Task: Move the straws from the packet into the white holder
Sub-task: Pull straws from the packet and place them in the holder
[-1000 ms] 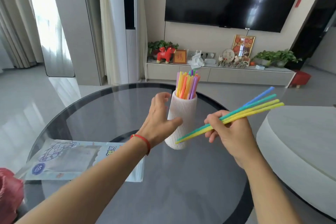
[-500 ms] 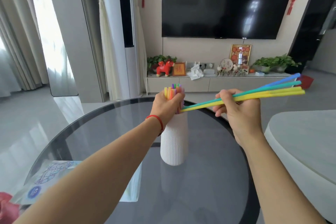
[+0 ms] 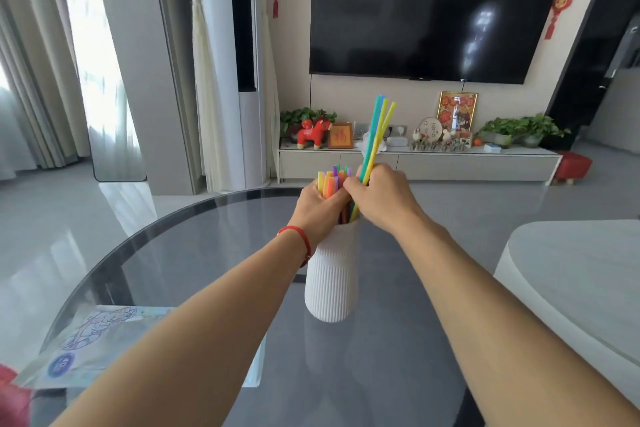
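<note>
The white ribbed holder stands upright on the round glass table. My left hand is wrapped around the bundle of coloured straws sticking out of its mouth. My right hand grips a few blue, green and yellow straws, held nearly upright, with their lower ends in the holder's mouth beside the bundle. The flat straw packet lies on the table at the lower left, partly hidden by my left forearm.
A red object shows at the bottom left corner. A pale rounded seat sits to the right of the table. Beyond the table stand a low TV cabinet with ornaments and a red stool.
My right hand has swung its straws from nearly level to upright and brought their lower ends into the holder. My left hand still holds the bundle at the holder's mouth.
</note>
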### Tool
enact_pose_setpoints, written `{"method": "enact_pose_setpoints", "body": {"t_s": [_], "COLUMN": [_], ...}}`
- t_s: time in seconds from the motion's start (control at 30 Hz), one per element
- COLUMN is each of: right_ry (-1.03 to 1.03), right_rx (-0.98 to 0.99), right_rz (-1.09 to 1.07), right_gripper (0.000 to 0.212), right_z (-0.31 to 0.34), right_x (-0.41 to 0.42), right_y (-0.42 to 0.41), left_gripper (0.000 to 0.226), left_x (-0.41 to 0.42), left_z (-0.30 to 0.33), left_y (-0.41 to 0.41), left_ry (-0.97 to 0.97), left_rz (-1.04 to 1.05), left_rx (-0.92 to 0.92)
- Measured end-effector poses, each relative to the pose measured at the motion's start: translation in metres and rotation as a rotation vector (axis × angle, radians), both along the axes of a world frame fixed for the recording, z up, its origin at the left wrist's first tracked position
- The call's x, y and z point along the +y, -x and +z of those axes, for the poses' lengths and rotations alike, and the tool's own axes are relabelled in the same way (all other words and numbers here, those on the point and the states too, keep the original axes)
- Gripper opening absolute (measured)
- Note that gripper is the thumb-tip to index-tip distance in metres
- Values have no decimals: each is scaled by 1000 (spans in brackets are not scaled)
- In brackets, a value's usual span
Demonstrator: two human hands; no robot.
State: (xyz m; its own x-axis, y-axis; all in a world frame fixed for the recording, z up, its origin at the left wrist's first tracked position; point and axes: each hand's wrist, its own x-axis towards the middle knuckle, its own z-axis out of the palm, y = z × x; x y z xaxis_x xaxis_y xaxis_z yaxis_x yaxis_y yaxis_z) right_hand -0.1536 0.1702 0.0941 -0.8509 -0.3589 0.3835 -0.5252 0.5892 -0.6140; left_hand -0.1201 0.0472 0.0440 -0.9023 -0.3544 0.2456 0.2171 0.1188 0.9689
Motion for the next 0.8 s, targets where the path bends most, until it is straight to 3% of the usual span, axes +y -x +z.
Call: {"method": "enact_pose_setpoints", "body": {"t_s": [0.17,0.23,0.33,0.4,0.47,0.57,0.63,0.73,0.8], "right_ry": [192,295,271,213,168,100,82,102,51], "right_rx": [30,128,291,333,298,214,208,324,423], "right_rz": [12,77,201,226,224,202,176,202,266], "right_gripper": [33,49,81,71,48,30,37,60,59], "right_z": [10,23,34,33,25,10,5,6,4], "right_x": [8,9,6,4,2,1,1,4,5], "right_y": [-5,-6,-7,-9,-10,-10,-8,-12,-13], "left_gripper": [22,36,39,41,38,16,16,40,52], "left_x": [-1,0,-2,-4,-7,-12,-13,-14,-15], "left_z": [3,6,12,17,21,25,25,24,18], "left_y": [-4,-5,-8,-10,-12,-19,-26,-35,-37], "left_ry": [39,23,-12,-55,-100,-105,-61,26,103], "left_rz": [-15,-29,-64,-98,-154,-255,-289,-295,-310], "left_rx": [-52,-86,-100,-105,-95,-69,-61,-100,-100]}}
